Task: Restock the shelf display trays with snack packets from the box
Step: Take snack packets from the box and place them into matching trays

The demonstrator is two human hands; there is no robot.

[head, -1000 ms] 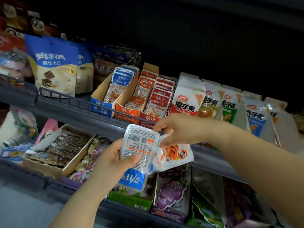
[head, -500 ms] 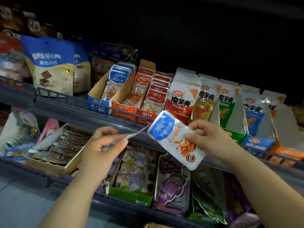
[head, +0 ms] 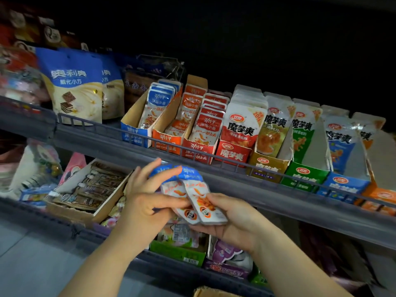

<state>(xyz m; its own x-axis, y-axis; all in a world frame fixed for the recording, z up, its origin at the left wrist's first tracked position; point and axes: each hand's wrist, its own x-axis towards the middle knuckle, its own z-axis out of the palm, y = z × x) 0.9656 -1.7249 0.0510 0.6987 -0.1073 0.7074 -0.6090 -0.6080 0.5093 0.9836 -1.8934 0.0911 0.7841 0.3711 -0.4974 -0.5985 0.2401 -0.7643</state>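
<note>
Both hands grip small blue-topped white foil snack packets (head: 188,194), apparently two, fanned together: left hand (head: 147,202) pinching from left, right hand (head: 231,219) cupping lower ends. Packets sit in front of grey metal shelf rail (head: 278,189), below blue cardboard display tray (head: 137,129) holding matching packets; orange cardboard tray (head: 169,138) just beside it.

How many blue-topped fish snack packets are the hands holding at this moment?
2 visible. One packet sits under the left hand; the other packet overlaps it, resting on the right hand. More may be hidden behind them.
</note>
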